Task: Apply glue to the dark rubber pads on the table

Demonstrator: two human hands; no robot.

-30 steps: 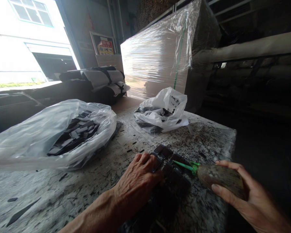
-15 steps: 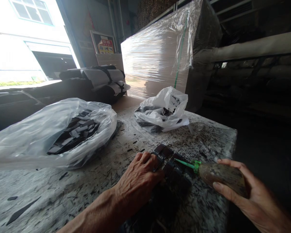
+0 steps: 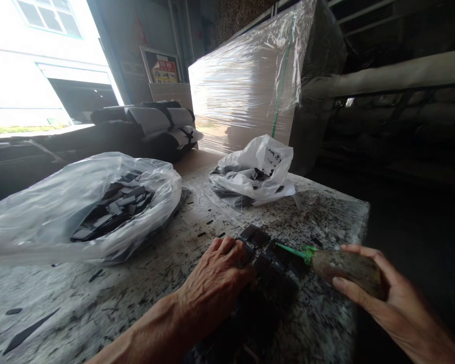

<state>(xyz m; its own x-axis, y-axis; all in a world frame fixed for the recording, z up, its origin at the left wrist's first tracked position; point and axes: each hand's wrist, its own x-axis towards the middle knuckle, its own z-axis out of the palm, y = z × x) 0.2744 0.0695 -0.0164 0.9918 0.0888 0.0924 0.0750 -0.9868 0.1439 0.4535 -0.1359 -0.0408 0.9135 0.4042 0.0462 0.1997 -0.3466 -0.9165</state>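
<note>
Pressing flat on the dark pieces on the table, the left hand pins them while the right hand, just right of them, grips a tool whose green tip points left onto them.

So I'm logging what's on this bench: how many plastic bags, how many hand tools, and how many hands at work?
Plastic bags: 2, a large clear bag and a small white bag
Hand tools: 1, a wooden-handled tool with a green tip, in the right hand
Hands: 2, the left hand rests on the dark pieces
Total: 5
</note>
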